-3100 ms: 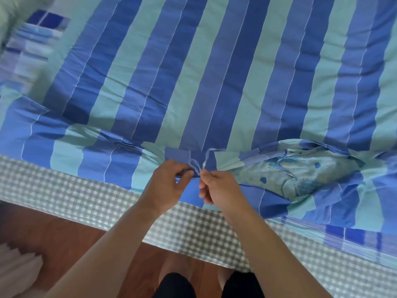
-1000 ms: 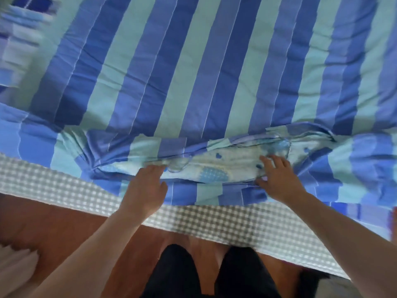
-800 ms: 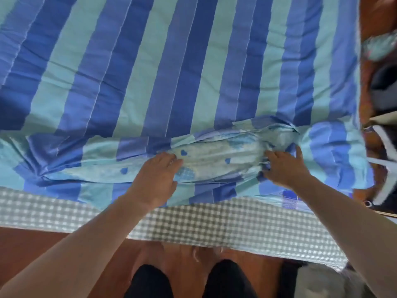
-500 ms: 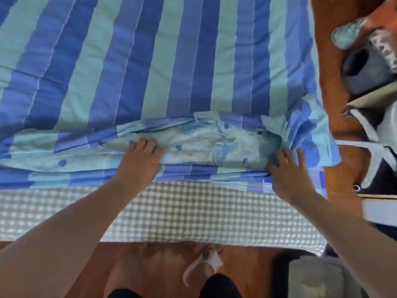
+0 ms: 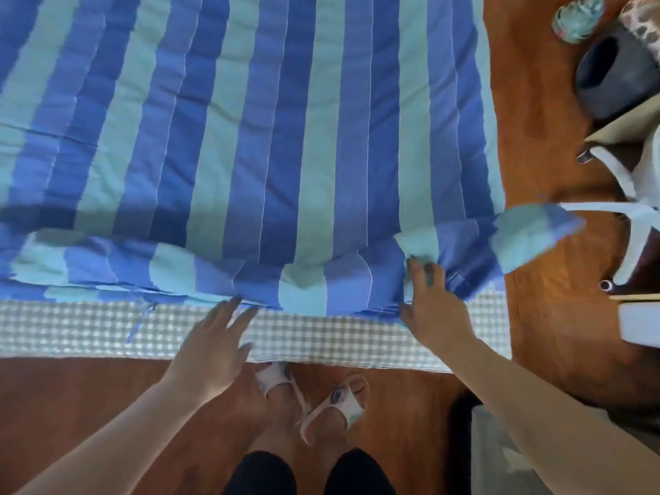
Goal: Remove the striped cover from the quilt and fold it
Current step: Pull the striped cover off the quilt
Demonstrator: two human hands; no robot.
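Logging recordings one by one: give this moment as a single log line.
blue-and-teal striped fabric cover: on quilt, unfolded | left hand: open, at hem | right hand: grip on corner

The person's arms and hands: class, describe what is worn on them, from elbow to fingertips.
Nothing is worn. Both forearms are bare, with no sleeve in view. The left hand and right hand show no gloves, rings, watch or bracelet. The picture is too blurred to judge the nails.

Bare checked sheet lies open below the striped cover (bunched edge); clutter crowds the right.
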